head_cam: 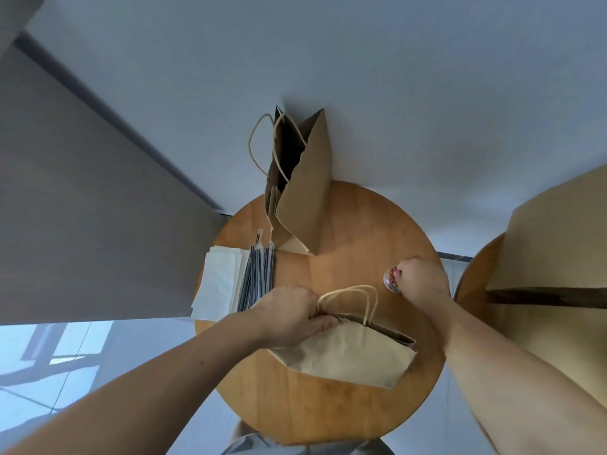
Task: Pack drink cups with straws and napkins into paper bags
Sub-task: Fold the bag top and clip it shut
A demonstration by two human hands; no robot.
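A flat brown paper bag with twisted handles lies on the round wooden table. My left hand grips its top edge at the left corner. My right hand reaches into a small round container of coloured clips to the right; what the fingers pinch is hidden. A second brown bag stands open at the table's far edge, against the wall. White napkins lie at the table's left, and wrapped dark straws rest beside them. No cup is visible.
A grey cabinet stands close on the left, touching the napkin side of the table. At the right edge a second round table carries a large brown paper bag. A white wall lies behind.
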